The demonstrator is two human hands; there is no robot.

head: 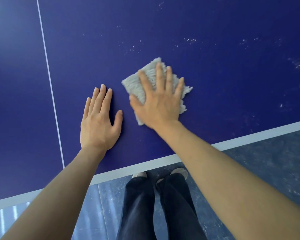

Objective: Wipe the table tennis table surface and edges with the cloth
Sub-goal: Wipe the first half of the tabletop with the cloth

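Observation:
The dark blue table tennis table [215,80] fills most of the head view, with a white band [132,168] along its near edge. A grey fringed cloth [135,85] lies flat on the surface near that edge. My right hand [159,101] presses on the cloth with straight, spread fingers and covers most of it. My left hand [99,122] rests flat on the bare surface just left of the cloth, apart from it, fingers straight.
A thin white centre line [49,80] runs from the far side to the near edge, left of my left hand. Pale specks and smears [189,40] dot the surface beyond and right of the cloth. Below the edge are my dark trousers, shoes and the mottled blue floor [267,163].

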